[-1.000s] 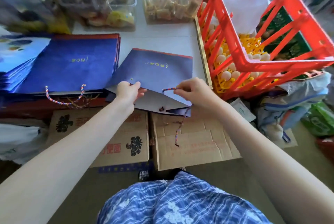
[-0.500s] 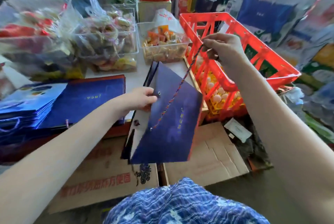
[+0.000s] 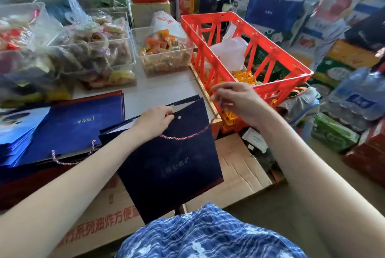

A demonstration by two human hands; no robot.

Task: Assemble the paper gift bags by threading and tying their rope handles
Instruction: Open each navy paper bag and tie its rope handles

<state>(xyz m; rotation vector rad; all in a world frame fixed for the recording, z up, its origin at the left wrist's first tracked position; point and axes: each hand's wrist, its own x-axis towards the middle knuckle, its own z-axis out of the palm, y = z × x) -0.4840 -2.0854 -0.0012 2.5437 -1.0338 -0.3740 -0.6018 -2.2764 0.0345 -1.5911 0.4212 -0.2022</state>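
Gripping bag (image 3: pixel 166 166) rim: left hand (image 3: pixel 154 121) | right hand (image 3: pixel 235 99) pinching rope (image 3: pixel 187 137) | fingertips blurred

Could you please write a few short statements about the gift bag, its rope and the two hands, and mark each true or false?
1. The left hand grips the top edge of the navy gift bag. True.
2. The right hand rests flat on the red crate. False: it is raised in front of the crate, pinching the end of the rope handle.
3. The rope hangs across the bag's front face. True.
4. The held bag lies flat on the stack of blue bags. False: it is held up, apart from the stack.
5. The eyelet near the left hand's grip has rope through it. False: it looks empty.
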